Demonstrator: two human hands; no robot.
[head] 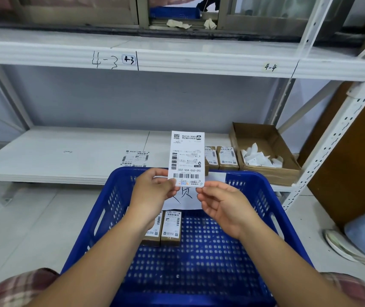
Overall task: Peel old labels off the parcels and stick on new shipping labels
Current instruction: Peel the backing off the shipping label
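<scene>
The label (186, 158) you hold is thin paper: almost weightless, floppy, easy to crease, and likely to curl or stick to itself once the gummed side is bare. Whether its backing is on or off cannot be told from here. Keep your grip at the corners and edges, away from the barcodes, and do not let the sheet fold over.

It stands upright in the air, printed side toward you, above the far rim of the blue basket (265, 189). Your left hand (152, 191) pinches its lower left corner between thumb and fingers. Your right hand (223, 204) pinches the lower right corner, its other fingers loosely curled below. The two hands are close together, with only the label's bottom edge between them.

Under your left wrist, two small brown parcels (170, 227) lie side by side on the basket floor. More parcels (227, 160) stand on the shelf (66, 156) just behind the label. Beside them is a cardboard box (272, 173) holding white paper scraps (259, 158).
</scene>
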